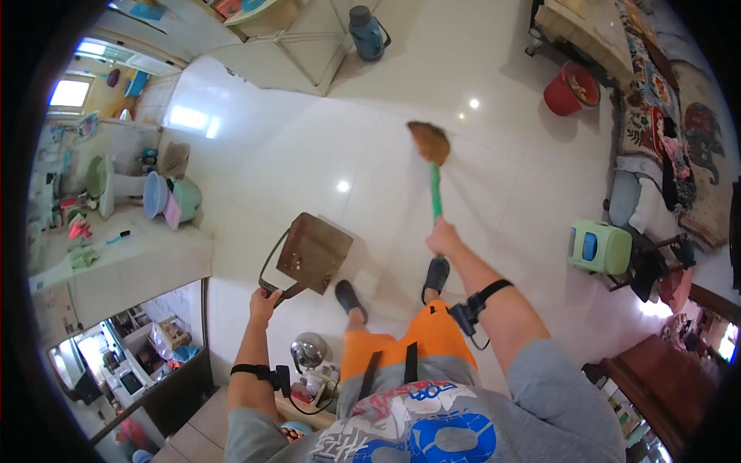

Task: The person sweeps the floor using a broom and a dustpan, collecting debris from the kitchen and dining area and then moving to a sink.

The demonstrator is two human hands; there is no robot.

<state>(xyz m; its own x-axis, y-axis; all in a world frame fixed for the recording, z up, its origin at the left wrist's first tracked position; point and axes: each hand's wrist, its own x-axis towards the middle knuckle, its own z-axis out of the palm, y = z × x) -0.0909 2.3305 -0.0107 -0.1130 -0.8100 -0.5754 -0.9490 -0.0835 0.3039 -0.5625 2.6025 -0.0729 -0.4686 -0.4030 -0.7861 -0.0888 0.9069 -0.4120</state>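
Observation:
My right hand (pixel 443 236) is closed around the green handle of a broom (pixel 429 143), whose brown bristle head points away from me over the glossy tiled floor (pixel 382 173). My left hand (pixel 266 304) grips the handle of a worn brown dustpan (pixel 315 253), held to the left of my feet. Several small pale bits show on the dustpan's surface. Whether the dustpan touches the floor I cannot tell. Dark clogs (pixel 350 301) are on my feet, between and below the two tools.
A blue thermos jug (pixel 368 36) stands by a pale cabinet at the top. On the right are a red bucket (pixel 562 92), a green plastic stool (pixel 602 247) and a cloth-covered sofa (pixel 642 110). Basins (pixel 155 194) stand left, near a washbasin. A round metal object (pixel 310 349) is beside my legs.

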